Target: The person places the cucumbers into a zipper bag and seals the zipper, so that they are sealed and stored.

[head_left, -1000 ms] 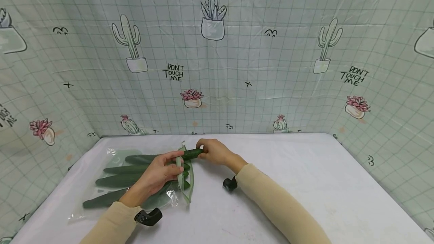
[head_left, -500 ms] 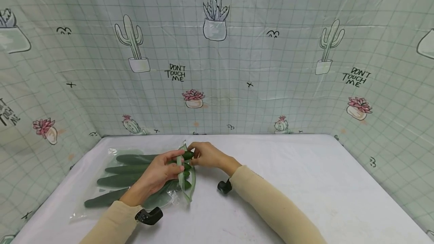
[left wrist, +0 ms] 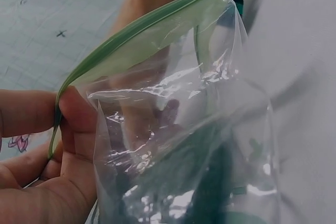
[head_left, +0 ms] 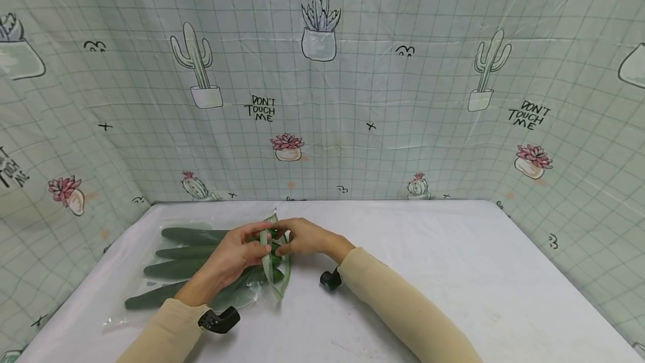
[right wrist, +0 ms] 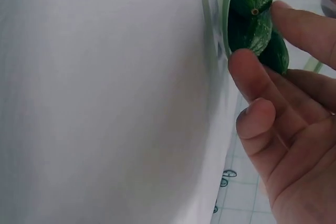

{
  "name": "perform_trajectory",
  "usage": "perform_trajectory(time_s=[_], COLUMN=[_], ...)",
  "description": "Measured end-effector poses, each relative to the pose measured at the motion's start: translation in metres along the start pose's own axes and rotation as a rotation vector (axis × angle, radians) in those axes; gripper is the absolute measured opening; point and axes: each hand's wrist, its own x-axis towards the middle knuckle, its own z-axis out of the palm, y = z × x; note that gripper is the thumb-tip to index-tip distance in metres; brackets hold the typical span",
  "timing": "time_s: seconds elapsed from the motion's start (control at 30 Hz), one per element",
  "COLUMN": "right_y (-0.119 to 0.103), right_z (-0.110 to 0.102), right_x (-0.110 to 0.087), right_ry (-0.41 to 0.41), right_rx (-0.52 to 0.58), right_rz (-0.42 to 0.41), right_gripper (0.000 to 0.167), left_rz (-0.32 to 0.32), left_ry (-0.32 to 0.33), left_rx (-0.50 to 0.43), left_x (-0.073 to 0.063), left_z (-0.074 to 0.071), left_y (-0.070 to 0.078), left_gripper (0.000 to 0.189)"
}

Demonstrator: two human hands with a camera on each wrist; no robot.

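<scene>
A clear zip bag (head_left: 113,315) with a green zip edge lies at the left of the table, several cucumbers (head_left: 173,269) side by side in it. My left hand (head_left: 237,251) pinches the zip edge and holds the mouth up; in the left wrist view its thumb and fingers grip the green strip (left wrist: 131,29). My right hand (head_left: 307,237) is at the mouth from the right, fingertips right at the end of the farthest cucumber (head_left: 194,235). Cucumber ends (right wrist: 254,11) show beside its spread, slightly bent fingers in the right wrist view.
A white cloth (head_left: 428,284) covers the table. Behind it hangs a checked curtain (head_left: 353,88) printed with cacti. Each wrist carries a small black camera mount, such as the left one (head_left: 220,321).
The right hand has moved left to the bag's mouth, pushing the farthest cucumber leftward, deeper into the bag. The left hand has kept its grip on the edge.
</scene>
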Motion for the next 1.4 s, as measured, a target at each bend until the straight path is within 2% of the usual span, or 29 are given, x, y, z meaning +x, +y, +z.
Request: perform_trajectory(time_s=[0.2, 0.57, 0.73, 0.93, 1.13, 1.27, 1.4], right_y=[0.0, 0.007, 0.008, 0.011, 0.017, 0.021, 0.025], right_z=[0.003, -0.004, -0.009, -0.013, -0.021, -0.027, -0.03], right_x=[0.001, -0.012, -0.022, -0.028, -0.025, -0.018, -0.009], right_ry=[-0.017, 0.021, 0.045, 0.088, 0.131, 0.152, 0.175], right_rx=[-0.008, -0.005, 0.016, -0.031, -0.05, -0.039, 0.002], right_rz=[-0.036, 0.011, 0.01, -0.023, -0.021, -0.003, 0.038], right_gripper=[0.06, 0.057, 0.049, 0.039, 0.034, 0.035, 0.038], left_rz=[0.004, -0.018, -0.034, -0.071, -0.115, -0.108, -0.08], left_ry=[0.002, 0.016, 0.024, 0.024, 0.047, 0.073, 0.096], left_rx=[-0.013, 0.021, 0.026, 0.044, 0.073, 0.104, 0.162], left_x=[0.0, 0.003, 0.002, 0.001, 0.002, 0.005, 0.011], left_z=[0.0, 0.003, 0.003, 0.004, 0.003, -0.003, -0.011], left_y=[0.002, 0.002, 0.002, 0.002, 0.003, 0.002, 0.008], left_gripper=[0.062, 0.061, 0.061, 0.062, 0.057, 0.051, 0.05])
